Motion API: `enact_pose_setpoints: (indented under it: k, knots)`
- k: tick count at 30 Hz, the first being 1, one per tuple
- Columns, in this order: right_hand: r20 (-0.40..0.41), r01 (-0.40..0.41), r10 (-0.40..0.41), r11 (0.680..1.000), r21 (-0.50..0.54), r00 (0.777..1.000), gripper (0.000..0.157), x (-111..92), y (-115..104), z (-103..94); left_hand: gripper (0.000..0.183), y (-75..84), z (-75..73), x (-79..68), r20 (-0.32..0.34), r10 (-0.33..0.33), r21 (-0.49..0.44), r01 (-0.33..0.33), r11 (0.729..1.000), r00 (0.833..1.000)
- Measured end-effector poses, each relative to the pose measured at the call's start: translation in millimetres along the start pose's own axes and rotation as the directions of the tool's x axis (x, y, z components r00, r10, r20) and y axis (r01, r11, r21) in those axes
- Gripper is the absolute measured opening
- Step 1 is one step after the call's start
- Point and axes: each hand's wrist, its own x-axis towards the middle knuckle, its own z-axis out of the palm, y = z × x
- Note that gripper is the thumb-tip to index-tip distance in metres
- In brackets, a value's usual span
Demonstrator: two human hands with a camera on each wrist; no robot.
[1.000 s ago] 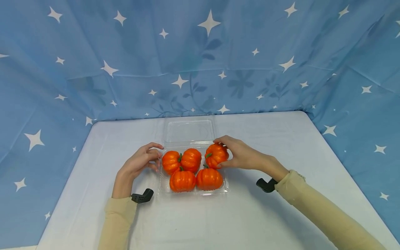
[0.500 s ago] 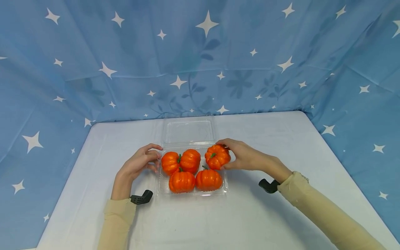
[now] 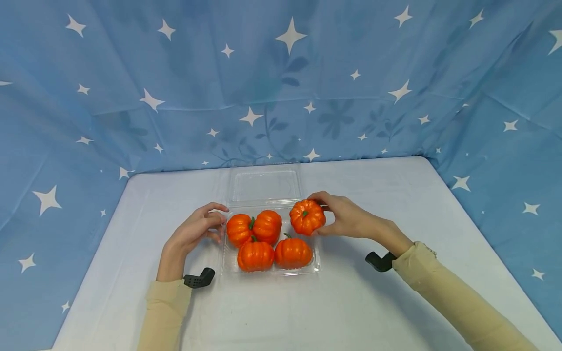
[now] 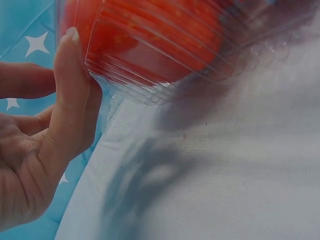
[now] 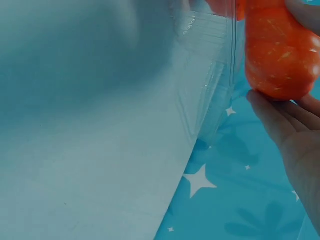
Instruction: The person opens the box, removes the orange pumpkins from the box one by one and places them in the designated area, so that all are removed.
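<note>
My right hand (image 3: 347, 217) grips an orange toy pumpkin (image 3: 307, 217), with the thumb at its near side and the fingers at its far side. That pumpkin is held above the back right part of a clear plastic clamshell box (image 3: 317, 258), its green stem toward the head camera. Four-lobed groups aside, several more pumpkins (image 3: 256, 256) sit inside the box, filling its left side and front. At the box's left wall, my left hand (image 3: 197, 226) rests its fingertips; the left wrist view shows a finger (image 4: 70, 85) against the ribbed clear wall.
Behind the box its clear lid (image 3: 265, 185) lies folded back, flat on the white table (image 3: 386, 302). A blue curtain (image 3: 197, 63) with white stars surrounds the table's back and sides. A dark wrist-camera mount (image 3: 199, 278) juts from the left sleeve.
The right hand has lifted the pumpkin slightly out of the box's back right part and tilted its stem toward the head camera. My left hand stays at the box's wall.
</note>
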Motion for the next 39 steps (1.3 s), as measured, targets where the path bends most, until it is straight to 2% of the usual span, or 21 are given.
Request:
enact_pose_setpoints:
  k: [7,18,26,39]
  knots:
    - [-0.108,0.01,-0.006,0.999,0.041,0.994,0.072,0.3,9.4,-2.6,0.041,0.1,1.1,-0.5,-0.003,0.002,0.008,-0.002,1.0,1.0]
    - [-0.251,-0.036,0.045,0.999,0.04,0.967,0.077,3.1,33.9,-11.1,0.041,1.2,2.2,-0.2,-0.021,0.0,0.026,0.0,1.0,1.0]
    - [-0.287,-0.116,0.135,0.99,0.081,0.948,0.075,3.6,47.8,-14.7,0.041,1.3,2.1,-0.7,-0.019,0.006,0.025,-0.005,1.0,1.0]
    - [-0.295,-0.186,0.216,0.974,0.127,0.931,0.073,7.5,69.2,-14.7,0.041,-2.2,2.5,-0.1,-0.025,0.005,0.023,-0.004,1.0,1.0]
